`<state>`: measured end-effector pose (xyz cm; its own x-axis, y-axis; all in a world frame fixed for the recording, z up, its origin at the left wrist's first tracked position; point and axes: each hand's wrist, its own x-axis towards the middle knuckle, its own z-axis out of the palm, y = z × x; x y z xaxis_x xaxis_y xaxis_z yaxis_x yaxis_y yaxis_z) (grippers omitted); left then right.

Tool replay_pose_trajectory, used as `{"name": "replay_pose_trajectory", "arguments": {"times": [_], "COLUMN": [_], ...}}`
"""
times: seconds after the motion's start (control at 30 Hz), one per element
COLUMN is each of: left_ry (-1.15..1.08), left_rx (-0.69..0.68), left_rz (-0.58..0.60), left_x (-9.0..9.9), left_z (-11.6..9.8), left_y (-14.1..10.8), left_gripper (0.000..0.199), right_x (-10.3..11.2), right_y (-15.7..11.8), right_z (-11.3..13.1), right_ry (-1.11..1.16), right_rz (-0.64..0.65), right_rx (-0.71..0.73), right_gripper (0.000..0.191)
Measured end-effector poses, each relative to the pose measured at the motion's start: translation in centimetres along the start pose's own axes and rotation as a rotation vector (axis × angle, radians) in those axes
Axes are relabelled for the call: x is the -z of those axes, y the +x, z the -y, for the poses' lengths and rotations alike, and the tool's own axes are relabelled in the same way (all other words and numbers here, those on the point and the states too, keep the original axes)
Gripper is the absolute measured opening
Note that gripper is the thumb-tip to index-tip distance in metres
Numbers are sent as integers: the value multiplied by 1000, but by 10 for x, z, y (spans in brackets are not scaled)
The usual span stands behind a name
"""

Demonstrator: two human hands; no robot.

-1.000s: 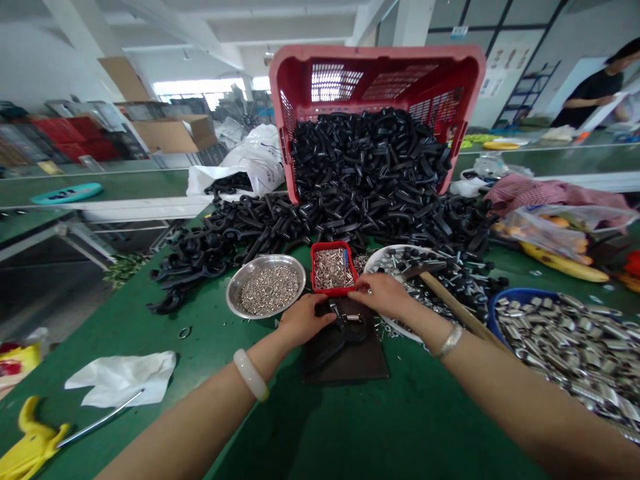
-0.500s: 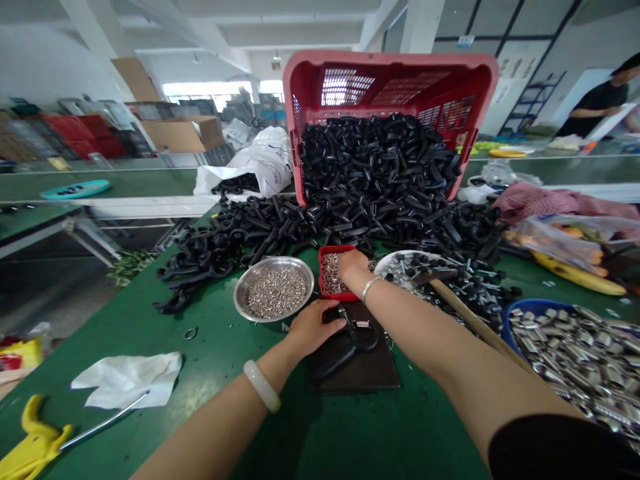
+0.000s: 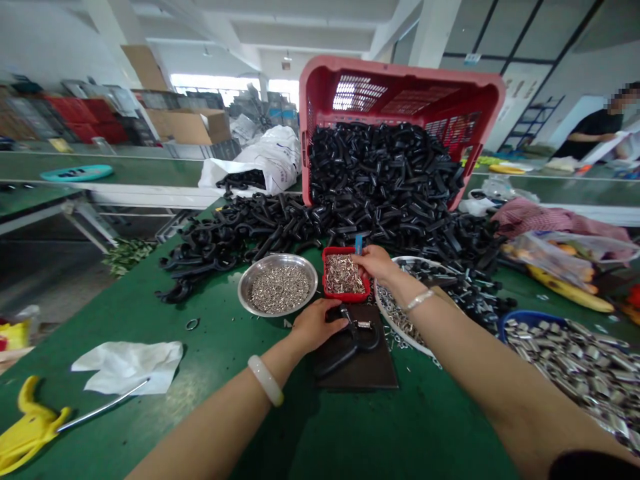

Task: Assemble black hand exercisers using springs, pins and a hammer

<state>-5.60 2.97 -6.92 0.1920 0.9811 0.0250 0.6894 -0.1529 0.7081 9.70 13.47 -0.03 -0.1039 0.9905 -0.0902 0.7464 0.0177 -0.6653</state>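
The left hand grip [image 3: 317, 325] is closed over a curved matte-black plastic piece [image 3: 350, 343], its fingers wrapped around the piece's upper end, where a small ridged metal part [image 3: 365, 325] sits. Beneath the piece and the heel of that grip lies a flat dark-brown pad [image 3: 381, 370] on the green tabletop [image 3: 210, 407].

The right hand grip [image 3: 373, 263] is curled at the far edge of a small red plastic tray [image 3: 347, 297] heaped with short, shiny metal tubes [image 3: 343, 275]. A small blue sliver [image 3: 359, 243] rises just beyond its fingers; whether that grip is pinching anything, I cannot tell.

Left of the right grip, beyond the left one, a shallow round steel dish [image 3: 277, 311] holds fine silvery metal pieces [image 3: 279, 289]. To the right of the right grip, a white round dish [image 3: 400, 330] carries black-capped metal screws [image 3: 435, 283]. Farther right, a blue basin [image 3: 520, 317] brims with stamped silver clips [image 3: 565, 367].

Beyond both grips, a tipped pink-red lattice plastic crate [image 3: 400, 83] spills a glossy mound of black curved plastic pieces [image 3: 380, 180]. Far left of the grips, a crumpled white tissue [image 3: 127, 367] lies beside a yellow-handled tool with a thin steel shaft [image 3: 30, 423].
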Motion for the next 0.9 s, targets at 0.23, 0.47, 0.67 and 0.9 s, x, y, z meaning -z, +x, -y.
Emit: {"name": "replay_pose_trajectory", "arguments": {"times": [0.23, 0.47, 0.67, 0.9], "left_ry": [0, 23, 31, 21], "left_rx": [-14, 9, 32, 45], "left_rz": [2, -3, 4, -23], "left_x": [-3, -4, -2, -2], "left_z": [6, 4, 1, -3], "left_y": [4, 5, 3, 0], "left_gripper": [48, 48, 48, 47], "right_x": [-34, -47, -51, -54], "right_y": [-106, -115, -118, -118], "right_z": [-56, -62, -60, -52], "right_ry": [520, 688, 590, 428], "right_rz": [-158, -203, -251, -303], "right_rx": [193, 200, 229, 238], "right_gripper": [29, 27, 25, 25]}}
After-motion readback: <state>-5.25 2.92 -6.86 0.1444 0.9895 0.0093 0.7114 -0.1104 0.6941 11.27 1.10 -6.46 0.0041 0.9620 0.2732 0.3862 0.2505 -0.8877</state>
